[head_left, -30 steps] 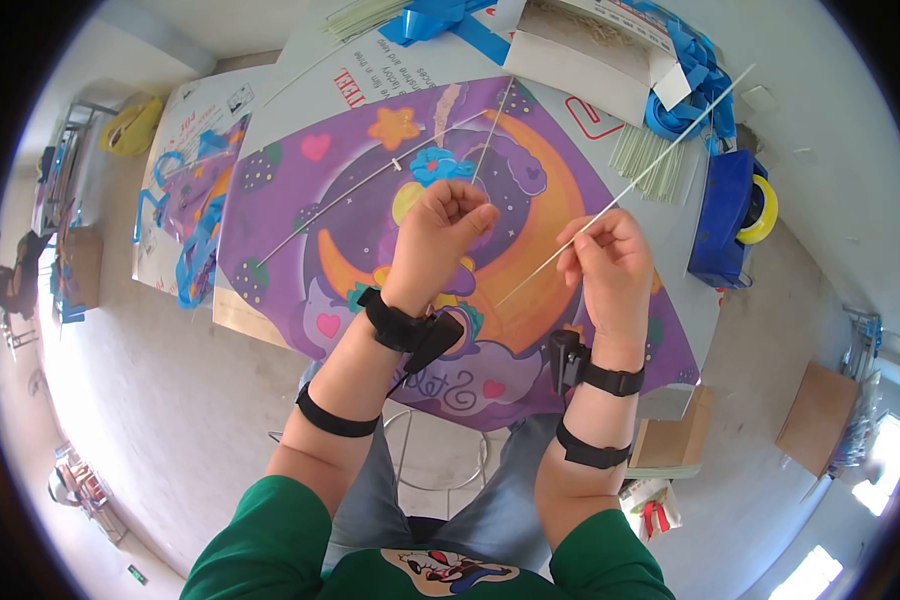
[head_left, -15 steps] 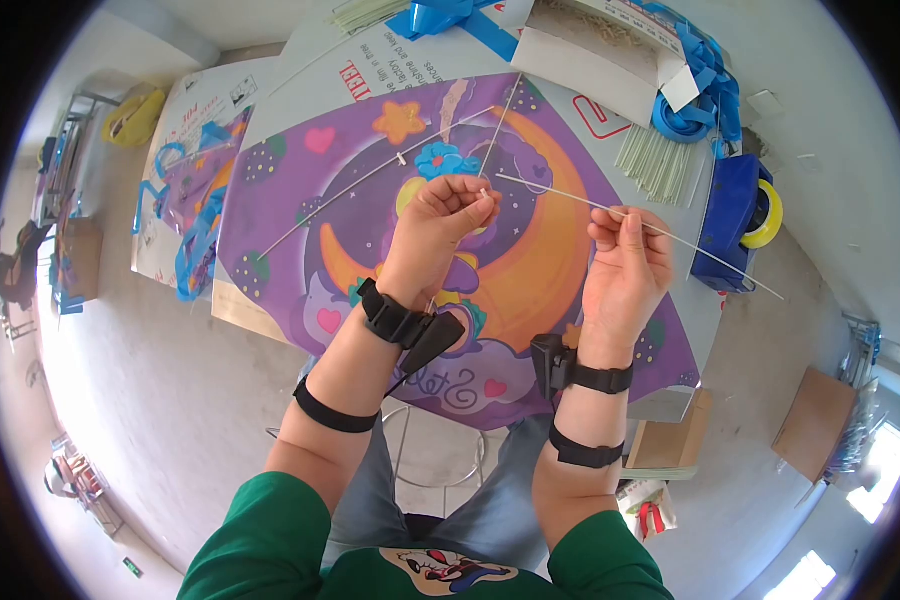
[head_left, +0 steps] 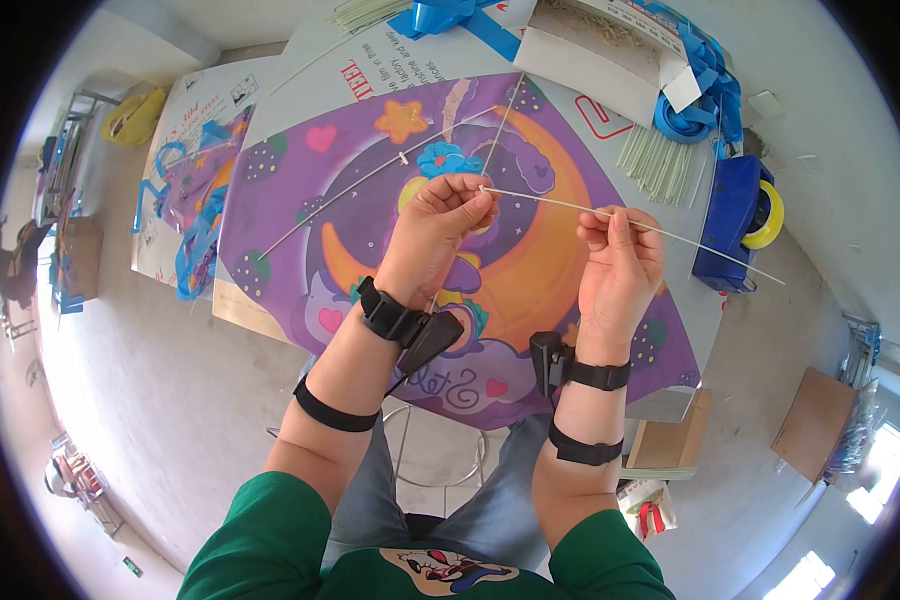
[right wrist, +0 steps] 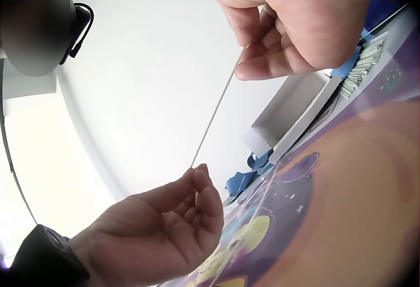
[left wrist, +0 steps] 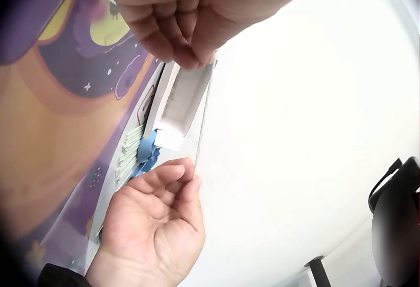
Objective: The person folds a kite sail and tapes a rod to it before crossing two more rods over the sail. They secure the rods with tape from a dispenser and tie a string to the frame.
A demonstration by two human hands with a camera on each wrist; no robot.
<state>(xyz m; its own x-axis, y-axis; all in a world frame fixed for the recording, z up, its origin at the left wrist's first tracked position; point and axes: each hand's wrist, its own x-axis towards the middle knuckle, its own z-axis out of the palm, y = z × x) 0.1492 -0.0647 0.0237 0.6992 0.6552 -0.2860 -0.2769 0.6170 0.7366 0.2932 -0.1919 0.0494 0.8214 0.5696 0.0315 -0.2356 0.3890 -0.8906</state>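
A large purple kite point(head_left: 530, 330), printed with a moon and stars, is spread before me. My right hand point(head_left: 622, 265) pinches a thin white rod point(head_left: 540, 199) between thumb and fingers. The rod slants across to my left hand point(head_left: 438, 225), its near end right at those fingertips. Between thumb and forefinger the left hand pinches a small white piece, mostly hidden by the fingers. In the left wrist view the rod point(left wrist: 205, 116) spans from one hand to the other. Another thin rod point(head_left: 340, 196) with a small white clip point(head_left: 403, 158) lies across the kite's left part.
At the back stands an open white box point(head_left: 590, 75) holding small pieces. Blue ribbon point(head_left: 682, 120) and a bundle of pale rods point(head_left: 660, 165) lie to its right, near a blue tape dispenser point(head_left: 725, 220). More ribboned purple material point(head_left: 195, 205) sits on the left.
The right hand has swung the rod from pointing up right to sloping down right. Its end has come to the left fingertips, where a small white piece showed half a second ago.
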